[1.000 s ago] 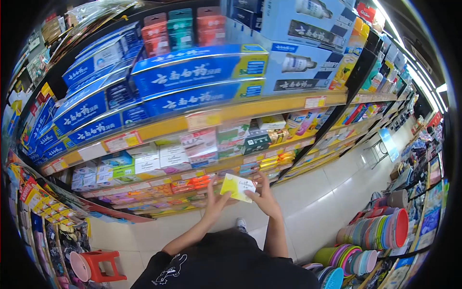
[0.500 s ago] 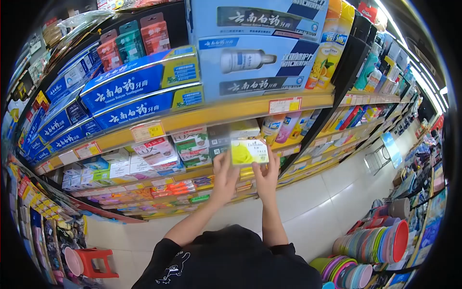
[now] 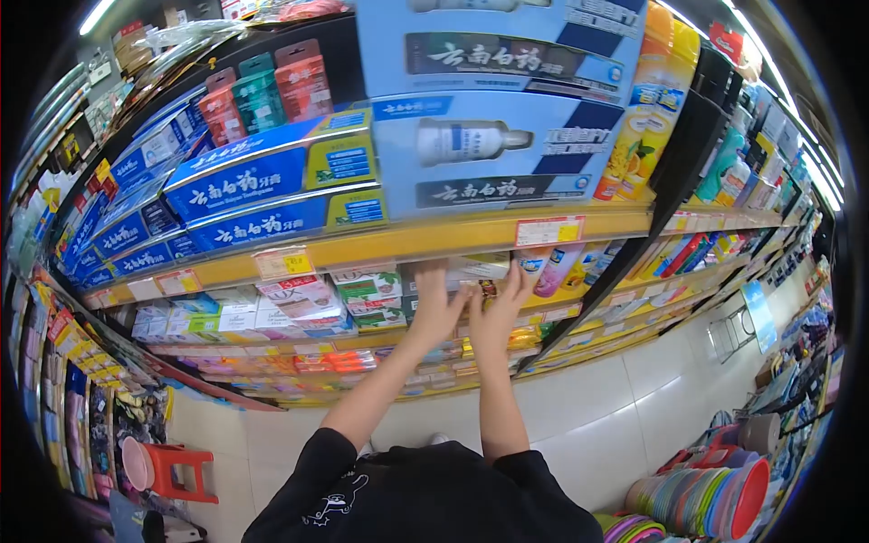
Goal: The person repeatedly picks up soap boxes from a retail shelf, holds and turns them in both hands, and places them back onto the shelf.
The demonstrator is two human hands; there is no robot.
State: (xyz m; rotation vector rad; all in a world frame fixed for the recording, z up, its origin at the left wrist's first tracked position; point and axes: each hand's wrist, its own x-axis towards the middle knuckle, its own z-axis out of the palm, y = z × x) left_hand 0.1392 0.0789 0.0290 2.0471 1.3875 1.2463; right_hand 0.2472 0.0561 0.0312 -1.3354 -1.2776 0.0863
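Observation:
Both my hands reach into the shelf compartment below the yellow shelf edge [image 3: 416, 241]. The pale yellow-and-white box [image 3: 480, 265] lies between them, partly hidden by the shelf edge and fingers. My left hand [image 3: 436, 303] is at its left side, with its upper fingers in shadow under the shelf. My right hand [image 3: 503, 297] is at its right side, fingers around the box's end. A small dark-and-gold pack [image 3: 489, 289] shows between my hands. Left of them stand green-and-white boxes [image 3: 369, 297]; a pink bottle [image 3: 558, 270] stands to the right.
Above the hands are large light-blue toothpaste boxes [image 3: 493, 149] and dark-blue ones [image 3: 262, 176]. A black upright [image 3: 625, 267] divides the shelves at right. A red stool [image 3: 186, 472] stands lower left, and stacked colourful basins [image 3: 706, 498] lower right.
The yellow-and-white box, held up in front of the shelf before, is now inside the compartment. Both my hands have moved forward with it, under the shelf edge.

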